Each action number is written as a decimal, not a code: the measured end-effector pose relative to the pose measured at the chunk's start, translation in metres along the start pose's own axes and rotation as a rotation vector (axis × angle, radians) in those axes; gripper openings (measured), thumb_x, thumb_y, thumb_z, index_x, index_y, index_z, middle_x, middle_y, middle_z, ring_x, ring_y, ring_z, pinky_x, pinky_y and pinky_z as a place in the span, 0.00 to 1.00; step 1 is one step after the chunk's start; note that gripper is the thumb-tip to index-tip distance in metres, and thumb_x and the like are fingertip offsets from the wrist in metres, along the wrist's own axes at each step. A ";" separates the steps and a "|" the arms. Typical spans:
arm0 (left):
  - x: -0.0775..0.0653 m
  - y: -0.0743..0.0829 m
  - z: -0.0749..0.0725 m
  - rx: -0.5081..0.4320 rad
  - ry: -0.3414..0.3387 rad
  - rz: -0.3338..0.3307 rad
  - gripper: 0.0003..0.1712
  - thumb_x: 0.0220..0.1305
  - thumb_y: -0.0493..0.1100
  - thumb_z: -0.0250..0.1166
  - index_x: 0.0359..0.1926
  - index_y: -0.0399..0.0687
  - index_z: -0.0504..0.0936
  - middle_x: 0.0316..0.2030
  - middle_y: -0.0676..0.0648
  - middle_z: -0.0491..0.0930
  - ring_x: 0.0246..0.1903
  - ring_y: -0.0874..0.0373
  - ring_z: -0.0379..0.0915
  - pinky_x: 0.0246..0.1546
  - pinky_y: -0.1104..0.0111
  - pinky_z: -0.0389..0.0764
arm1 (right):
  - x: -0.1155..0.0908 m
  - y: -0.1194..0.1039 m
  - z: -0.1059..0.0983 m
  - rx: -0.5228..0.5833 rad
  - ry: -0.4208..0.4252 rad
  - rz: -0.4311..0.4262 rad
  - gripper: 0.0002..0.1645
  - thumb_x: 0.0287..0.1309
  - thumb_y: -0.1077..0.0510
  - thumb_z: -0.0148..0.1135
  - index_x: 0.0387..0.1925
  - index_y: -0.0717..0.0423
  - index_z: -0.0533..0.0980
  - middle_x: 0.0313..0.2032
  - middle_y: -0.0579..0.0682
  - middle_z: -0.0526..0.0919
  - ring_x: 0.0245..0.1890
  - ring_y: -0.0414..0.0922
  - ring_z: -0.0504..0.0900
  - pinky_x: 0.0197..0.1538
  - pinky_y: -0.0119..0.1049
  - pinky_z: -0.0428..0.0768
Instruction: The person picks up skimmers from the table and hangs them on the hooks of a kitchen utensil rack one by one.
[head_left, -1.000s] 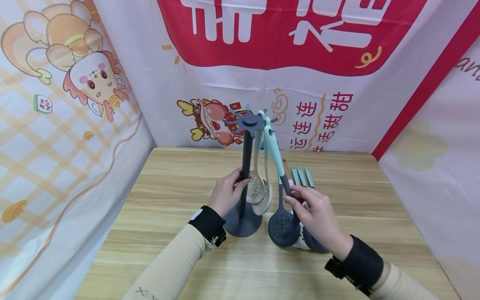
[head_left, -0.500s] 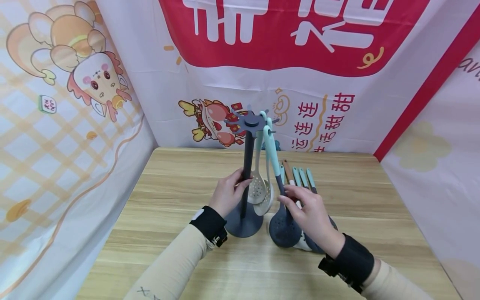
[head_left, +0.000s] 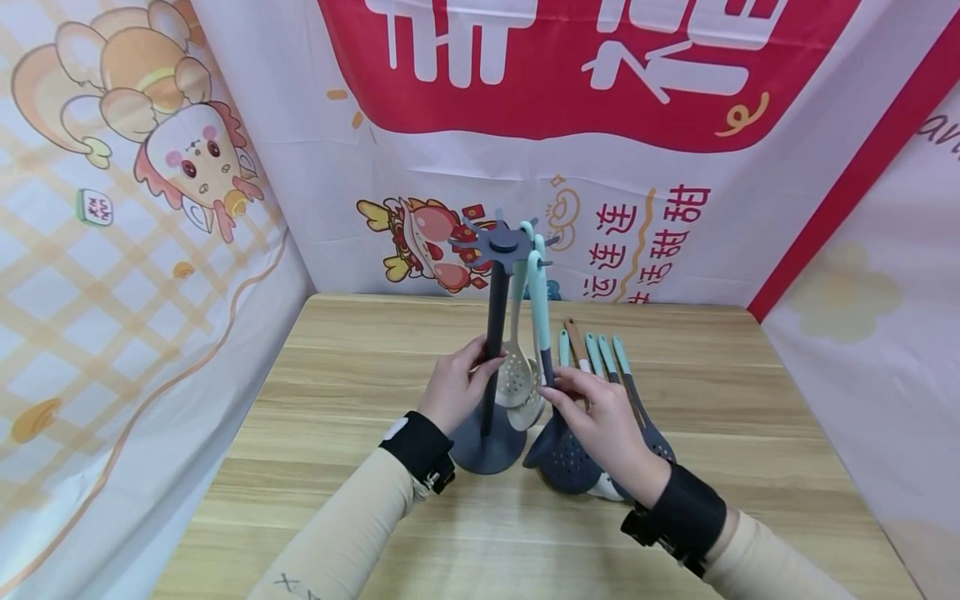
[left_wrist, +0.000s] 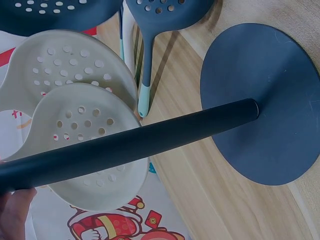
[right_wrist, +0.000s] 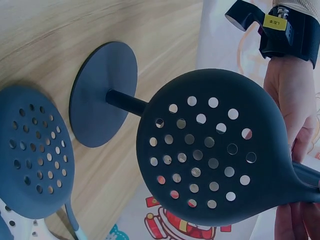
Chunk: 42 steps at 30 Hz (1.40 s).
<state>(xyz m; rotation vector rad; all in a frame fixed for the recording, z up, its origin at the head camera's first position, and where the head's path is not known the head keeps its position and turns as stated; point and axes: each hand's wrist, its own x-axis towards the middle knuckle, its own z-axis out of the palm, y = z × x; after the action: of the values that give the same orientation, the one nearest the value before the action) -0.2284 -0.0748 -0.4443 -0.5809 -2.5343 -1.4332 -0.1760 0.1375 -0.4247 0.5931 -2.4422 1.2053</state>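
Note:
My left hand [head_left: 459, 382] grips the pole of a dark utensil stand [head_left: 483, 458], whose round base rests on the table. In my right hand [head_left: 603, 417] is the dark lower handle of a skimmer [right_wrist: 221, 152] with a mint grip, hanging nearly upright. The top of its grip is at a hook on the stand's right; I cannot tell whether it bears the weight. Two pale perforated utensils, a slotted spoon [left_wrist: 87, 107] and a skimmer [left_wrist: 75, 57] behind it, hang beside the pole. Another dark skimmer [right_wrist: 35, 150] lies on the table, partly hidden in the head view.
Right of the stand lie several utensils with mint handles, among them a dark slotted turner [head_left: 654, 442], and one with a brown handle [head_left: 574, 337]. The wooden table [head_left: 360, 400] meets printed cloth walls [head_left: 315, 192] at its back and sides.
My right hand has moved left, swinging the skimmer's lower end toward the pole, so it now hangs more upright. My left hand stays on the pole.

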 end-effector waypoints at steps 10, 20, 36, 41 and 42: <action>0.001 -0.001 0.000 0.013 0.004 0.009 0.14 0.72 0.39 0.58 0.55 0.40 0.79 0.47 0.42 0.86 0.49 0.51 0.84 0.49 0.61 0.83 | 0.006 0.003 0.007 -0.010 -0.036 0.033 0.13 0.61 0.59 0.67 0.47 0.57 0.82 0.35 0.47 0.87 0.36 0.40 0.85 0.41 0.36 0.86; 0.002 -0.003 0.001 0.008 0.000 0.013 0.14 0.73 0.39 0.58 0.55 0.39 0.79 0.47 0.42 0.86 0.49 0.51 0.84 0.49 0.61 0.83 | 0.010 0.003 0.009 -0.007 -0.050 0.057 0.13 0.61 0.60 0.68 0.47 0.58 0.82 0.35 0.48 0.87 0.36 0.40 0.85 0.43 0.37 0.86; 0.003 -0.003 0.001 0.004 0.012 0.026 0.14 0.72 0.39 0.59 0.55 0.40 0.79 0.47 0.42 0.86 0.49 0.51 0.84 0.49 0.60 0.83 | 0.016 0.005 0.020 0.001 -0.036 0.086 0.13 0.60 0.59 0.68 0.45 0.59 0.82 0.36 0.50 0.87 0.35 0.40 0.85 0.42 0.36 0.86; 0.003 -0.006 0.002 0.000 0.015 0.009 0.13 0.72 0.40 0.59 0.54 0.42 0.79 0.47 0.43 0.86 0.49 0.52 0.84 0.48 0.60 0.84 | 0.014 0.005 0.024 0.033 -0.028 0.076 0.14 0.60 0.59 0.68 0.47 0.58 0.81 0.41 0.51 0.88 0.36 0.41 0.85 0.43 0.37 0.86; 0.003 -0.006 0.003 0.001 0.015 0.004 0.13 0.72 0.40 0.59 0.54 0.43 0.80 0.47 0.43 0.86 0.49 0.52 0.84 0.49 0.60 0.84 | 0.013 0.006 0.025 0.047 -0.024 0.069 0.14 0.61 0.59 0.68 0.48 0.58 0.81 0.42 0.51 0.88 0.37 0.41 0.85 0.43 0.36 0.86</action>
<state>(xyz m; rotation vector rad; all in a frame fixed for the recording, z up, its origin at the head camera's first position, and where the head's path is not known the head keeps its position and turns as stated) -0.2334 -0.0747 -0.4493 -0.5723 -2.5205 -1.4299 -0.1930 0.1180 -0.4365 0.5434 -2.4793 1.2936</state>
